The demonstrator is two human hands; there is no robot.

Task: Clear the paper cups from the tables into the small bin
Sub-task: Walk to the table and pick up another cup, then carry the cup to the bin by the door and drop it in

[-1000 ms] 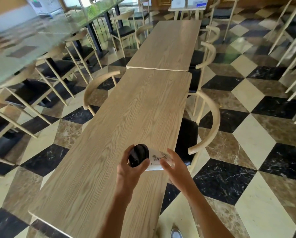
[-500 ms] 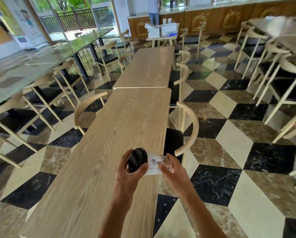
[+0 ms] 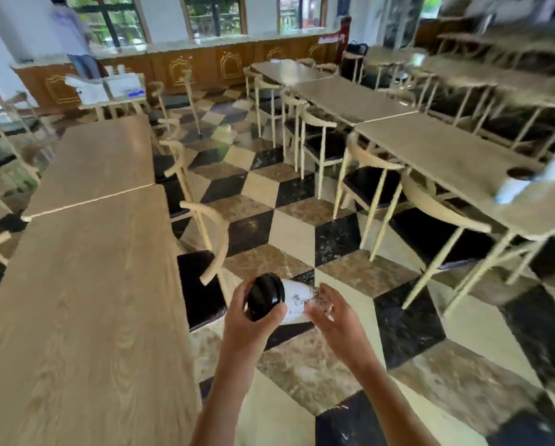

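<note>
1. Left hand [image 3: 253,320] grips the black lid; right hand [image 3: 332,312] grips the base of the paper cup [image 3: 297,302], held sideways over the floor.
2. Step: carrying. Next: find the bin (unseen).
3. Farther right, cups [image 3: 527,180] lie on a table [image 3: 430,149].

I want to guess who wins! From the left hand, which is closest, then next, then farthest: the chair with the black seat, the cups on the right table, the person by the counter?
1. Chair with the black seat, just left.
2. Cups, far right.
3. Person, back left.
</note>
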